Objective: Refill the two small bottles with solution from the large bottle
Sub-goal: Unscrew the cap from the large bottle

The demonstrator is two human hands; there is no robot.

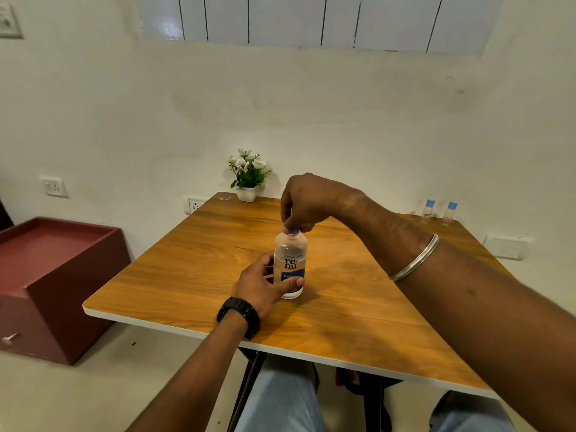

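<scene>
The large clear bottle [291, 257], with a blue and white label, stands upright near the middle of the wooden table [193, 275]. My left hand [263, 283] grips its lower body, thumb across the front. From above, my right hand [307, 202] pinches the bottle's blue cap [294, 231], which is mostly hidden under the fingers. Two small clear bottles with blue caps, one [429, 208] beside the other [450, 211], stand upright at the table's far right corner, well away from both hands.
A small white pot of white flowers [248, 179] sits at the table's far edge against the wall. A dark red cabinet [46, 275] stands on the floor to the left. A small clear object [225, 198] lies beside the pot.
</scene>
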